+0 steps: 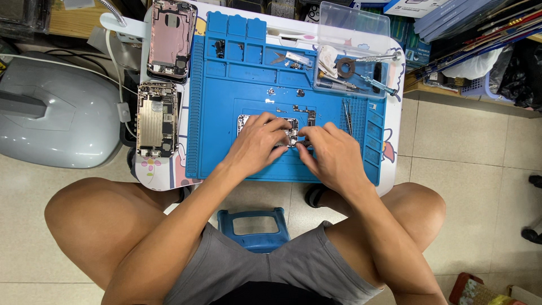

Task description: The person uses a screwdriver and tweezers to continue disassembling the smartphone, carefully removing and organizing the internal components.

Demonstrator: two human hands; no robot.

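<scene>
An opened phone body (244, 121) lies on the blue repair mat (237, 90), mostly hidden under both hands. My left hand (257, 144) rests on its left part, fingers curled over the exposed boards. My right hand (330, 155) meets it from the right, fingertips pinched at the phone's inner parts near the middle; what they pinch is too small to tell. Small loose parts (305, 113) lie on the mat just beyond the fingers.
Two more opened phone shells (169, 39) (158, 118) lie at the table's left edge. A clear plastic box (353, 53) with screwdrivers and a tape roll sits at the back right. Tweezers (348, 116) lie right of the hands. A blue stool (254, 226) stands between my knees.
</scene>
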